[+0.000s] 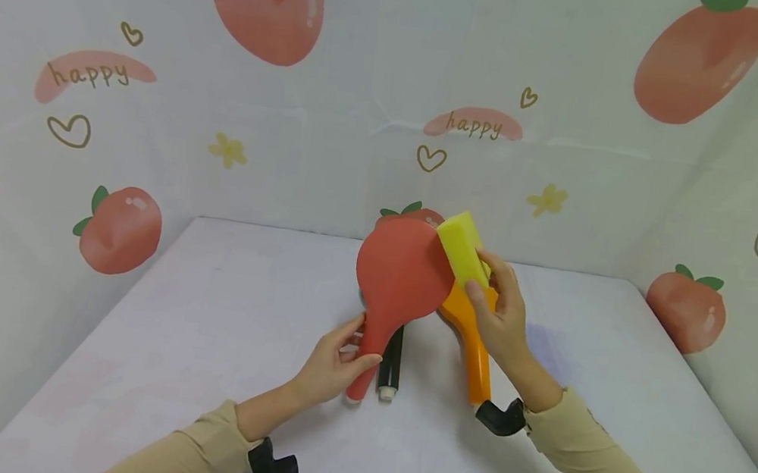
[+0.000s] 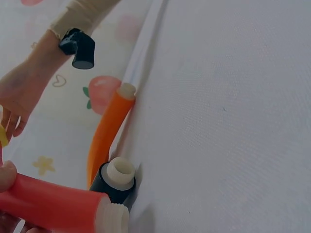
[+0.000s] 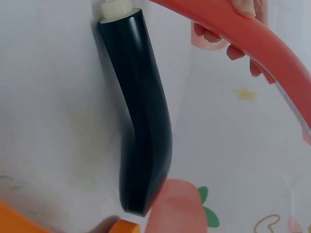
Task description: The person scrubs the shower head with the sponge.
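My left hand point(image 1: 332, 365) grips the handle of a red shower head point(image 1: 403, 269), holding it up off the table with its round back facing me. The white threaded end of that handle shows in the left wrist view. A yellow sponge point(image 1: 463, 248) is pinched between the thumb and fingers of my right hand point(image 1: 504, 317). It overlaps the red head's upper right edge; whether they touch, I cannot tell. Below the right hand lies an orange shower head point(image 1: 474, 352). A black shower head point(image 3: 143, 107) lies between them, its head hidden behind the red one in the head view.
The white-covered table point(image 1: 206, 326) carries the black and orange shower heads near its middle. Behind it hangs a white backdrop point(image 1: 335, 126) printed with fruit, hearts and flowers. Black curved mounts point(image 1: 273, 466) sit at both wrists.
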The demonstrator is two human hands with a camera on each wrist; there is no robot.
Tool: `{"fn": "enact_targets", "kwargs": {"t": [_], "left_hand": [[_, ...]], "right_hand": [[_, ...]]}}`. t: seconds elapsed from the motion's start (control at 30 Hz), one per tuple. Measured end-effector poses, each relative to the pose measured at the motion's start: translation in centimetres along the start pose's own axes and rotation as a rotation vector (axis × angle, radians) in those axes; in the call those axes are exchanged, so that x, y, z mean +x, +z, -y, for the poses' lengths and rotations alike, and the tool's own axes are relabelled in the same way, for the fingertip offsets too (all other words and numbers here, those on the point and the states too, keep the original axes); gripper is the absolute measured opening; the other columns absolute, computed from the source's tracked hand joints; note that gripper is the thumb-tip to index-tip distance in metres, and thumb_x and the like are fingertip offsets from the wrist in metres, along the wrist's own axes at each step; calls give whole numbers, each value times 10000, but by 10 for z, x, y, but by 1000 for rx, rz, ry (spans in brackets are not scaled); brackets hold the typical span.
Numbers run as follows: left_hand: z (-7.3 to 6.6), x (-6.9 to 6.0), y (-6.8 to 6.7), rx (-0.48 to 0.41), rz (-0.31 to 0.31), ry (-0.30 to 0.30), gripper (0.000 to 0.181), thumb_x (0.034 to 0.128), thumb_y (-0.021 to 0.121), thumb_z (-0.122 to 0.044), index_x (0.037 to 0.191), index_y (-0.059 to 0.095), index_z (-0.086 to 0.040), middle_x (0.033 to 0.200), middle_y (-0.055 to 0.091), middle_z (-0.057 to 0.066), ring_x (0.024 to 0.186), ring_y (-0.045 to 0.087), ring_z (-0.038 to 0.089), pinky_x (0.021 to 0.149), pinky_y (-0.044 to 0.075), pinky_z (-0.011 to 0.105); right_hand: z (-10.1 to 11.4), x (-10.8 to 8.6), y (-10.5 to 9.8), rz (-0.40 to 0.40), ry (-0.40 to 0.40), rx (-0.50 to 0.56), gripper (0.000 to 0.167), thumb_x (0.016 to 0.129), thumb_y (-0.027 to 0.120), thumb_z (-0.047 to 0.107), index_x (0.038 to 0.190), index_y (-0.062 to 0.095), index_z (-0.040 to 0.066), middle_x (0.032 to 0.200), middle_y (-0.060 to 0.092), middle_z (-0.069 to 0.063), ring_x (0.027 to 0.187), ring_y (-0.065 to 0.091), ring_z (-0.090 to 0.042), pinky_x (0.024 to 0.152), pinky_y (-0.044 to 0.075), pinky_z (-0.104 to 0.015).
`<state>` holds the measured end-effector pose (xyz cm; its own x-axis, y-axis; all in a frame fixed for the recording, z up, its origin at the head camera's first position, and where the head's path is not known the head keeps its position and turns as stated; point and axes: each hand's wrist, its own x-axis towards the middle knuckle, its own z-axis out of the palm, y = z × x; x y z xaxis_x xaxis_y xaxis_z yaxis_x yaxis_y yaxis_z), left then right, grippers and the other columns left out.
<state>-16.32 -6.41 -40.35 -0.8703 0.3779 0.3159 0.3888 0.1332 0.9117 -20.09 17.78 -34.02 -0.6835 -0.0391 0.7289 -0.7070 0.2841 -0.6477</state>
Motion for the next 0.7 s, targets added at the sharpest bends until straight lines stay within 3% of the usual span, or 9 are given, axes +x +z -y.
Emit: {"fn": "enact_targets", "kwargs": {"t": [0.13,0.33,0.47,0.7], "left_hand": [[1,-1,0,43,-28,10,688,823,680,-46,1411,331,39,1235,525,204,1022,552,301,825,561,309],[2,-1,0,134,-77,95,655,808,696,-40,1379,386,49,1192,570,196,978,588,313,814,561,372],[2,-1,-2,179,-120,130,631,796,706,-33,1354,424,51,1150,589,186,951,596,294,804,563,387],[2,1,-5,301,-197,169,593,764,728,-20,1303,490,48,1069,617,157,887,573,237,722,543,244]], "right_hand": [[0,3,-3,4,15,1,409,884,496,-56,1292,466,-50,1149,491,193,966,451,-18,851,399,-92],[6,12,-7,22,41,8,385,934,470,16,1316,459,-30,1213,498,208,967,477,-24,805,422,-86],[5,13,-10,20,63,-12,378,925,461,-15,1302,470,-32,1187,503,224,935,465,-27,774,408,-107],[3,13,-15,0,73,-55,344,924,443,-10,1262,508,-28,1127,512,236,891,444,-16,738,375,-136]]}}
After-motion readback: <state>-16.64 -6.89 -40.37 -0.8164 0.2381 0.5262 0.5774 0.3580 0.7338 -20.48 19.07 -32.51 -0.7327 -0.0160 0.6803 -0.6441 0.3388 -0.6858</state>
